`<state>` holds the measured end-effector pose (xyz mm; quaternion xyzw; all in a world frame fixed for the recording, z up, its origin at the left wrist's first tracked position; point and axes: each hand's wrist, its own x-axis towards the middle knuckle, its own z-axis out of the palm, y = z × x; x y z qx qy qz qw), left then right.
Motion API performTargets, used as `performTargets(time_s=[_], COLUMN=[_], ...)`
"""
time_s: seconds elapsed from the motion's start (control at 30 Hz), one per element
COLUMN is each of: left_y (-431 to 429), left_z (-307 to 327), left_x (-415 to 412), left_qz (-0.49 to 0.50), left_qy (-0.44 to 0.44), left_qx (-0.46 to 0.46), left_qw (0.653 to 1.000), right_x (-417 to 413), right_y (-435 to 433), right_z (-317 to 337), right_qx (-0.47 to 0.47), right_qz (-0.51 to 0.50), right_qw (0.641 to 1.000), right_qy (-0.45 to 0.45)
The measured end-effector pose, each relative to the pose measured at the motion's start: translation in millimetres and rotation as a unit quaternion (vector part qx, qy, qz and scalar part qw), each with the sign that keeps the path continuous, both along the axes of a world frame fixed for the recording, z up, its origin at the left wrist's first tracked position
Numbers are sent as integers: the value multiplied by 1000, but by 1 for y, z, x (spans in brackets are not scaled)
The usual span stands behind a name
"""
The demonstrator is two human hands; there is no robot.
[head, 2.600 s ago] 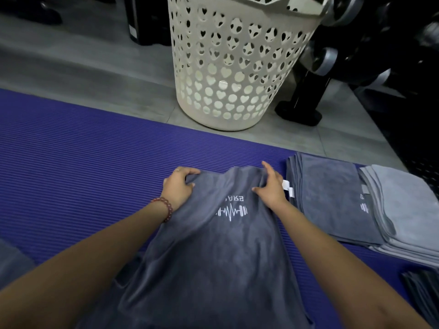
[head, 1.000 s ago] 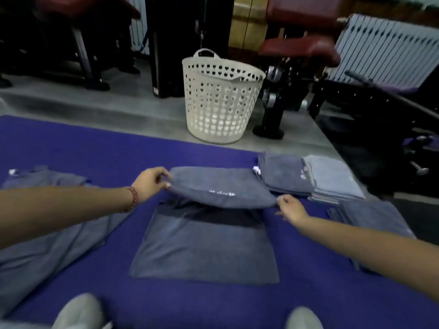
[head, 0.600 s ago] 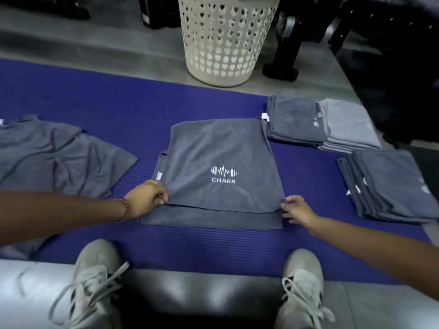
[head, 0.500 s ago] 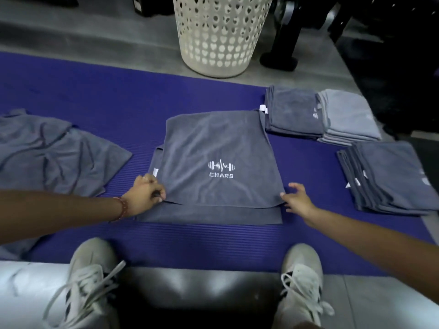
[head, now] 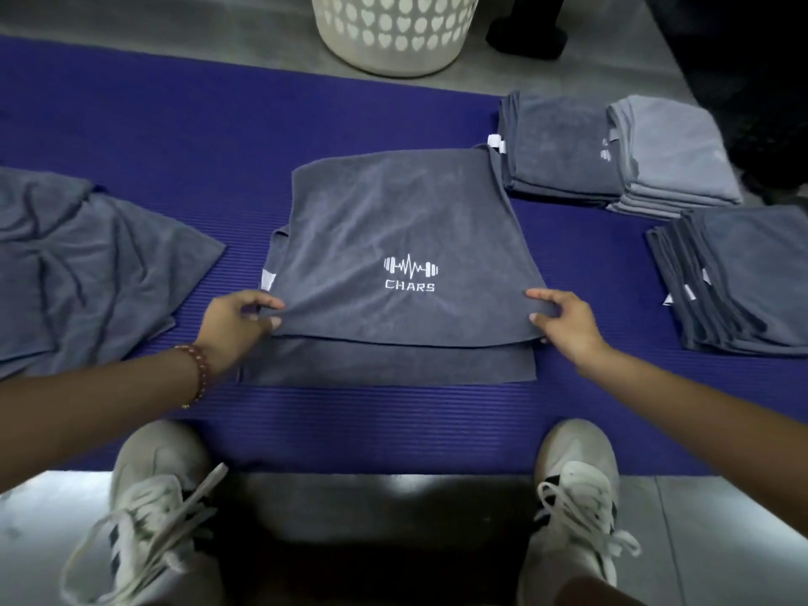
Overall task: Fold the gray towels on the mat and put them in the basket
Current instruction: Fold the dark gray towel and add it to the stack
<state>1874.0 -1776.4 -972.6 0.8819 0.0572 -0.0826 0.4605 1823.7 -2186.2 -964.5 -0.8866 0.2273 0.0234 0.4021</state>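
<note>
Since half a second ago, your left hand (head: 236, 319) is keeping its pinch on the near left corner of the gray towel (head: 406, 220)'s folded-over top layer. That towel is lying logo-up in the middle of the frame on the purple mat (head: 175, 124). Your right hand (head: 564, 321), which was hovering with loose fingers beside the near right corner, is now pinching that corner between thumb and curled fingers. The top layer's near edge is still sitting short of the lower layer's edge. The basket (head: 393, 37) is now showing only its lower part at the top centre, standing on the floor beyond the mat.

Counting from the left:
- One crumpled heap (head: 87, 264) of gray towels is lying at the left of the frame; how many are in it cannot be told.
- One beaded bracelet (head: 199, 373) is circling your left wrist.
- One towel is lying between your hands.
- One white basket is standing above it.
- Three folded stacks are sitting on the right: a dark stack (head: 559, 146) touching a lighter stack (head: 673, 150) in the upper right, and a third stack (head: 743, 277) below them.
- Two white shoes (head: 153, 509) are showing at the bottom, toes reaching over the mat's near edge.
</note>
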Motion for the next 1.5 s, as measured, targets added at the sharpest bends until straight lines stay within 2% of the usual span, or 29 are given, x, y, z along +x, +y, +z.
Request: performTargets(time_s=[0.1, 0.27, 0.37, 0.7, 0.8, 0.87, 0.93, 1.07, 1.2, 1.27, 1.33, 1.4, 1.5], left_y=[18, 34, 29, 33, 23, 16, 13, 17, 18, 13, 5, -5, -20], left_z=[2, -20, -26, -21, -21, -20, -20, -14, -6, 5, 25, 53, 111], left_x=[-4, -31, -40, -47, -48, -52, -55, -50, -34, -18, 9, 48, 117], left_qz=[11, -43, -40, -25, -16, 12, -8, -50, -32, 14, 101, 141, 147], left_qy=[-9, 38, 43, 42, 25, 46, 60, 65, 115, 181, 228, 202, 87], left_qx=[-11, 61, 63, 88, 138, 178, 192, 133, 56, -47, -196, -285, -321], left_qw=[1000, 996, 996, 995, 990, 983, 980, 988, 991, 982, 948, 926, 932], right_x=[-17, -37, -39, -49, -50, -50, -47, -41, -32, -14, 16, 55, 122], right_y=[0, 3, 4, 10, 16, 18, 18, 20, 27, 24, 20, 17, 16], right_z=[-10, -27, -25, -25, -25, -24, -22, -22, -5, 11, 35, 63, 119], right_qx=[63, -34, -38, -45, -63, -57, -44, 4, 184, 268, 349, 415, 481], right_qz=[25, 142, 155, 150, 118, 73, 57, 84, 51, 3, -50, -108, -166], right_qw=[997, 986, 984, 986, 989, 993, 993, 993, 969, 952, 930, 902, 859], right_qy=[39, 76, 84, 61, 60, 71, 89, 88, 159, 147, 105, 48, -55])
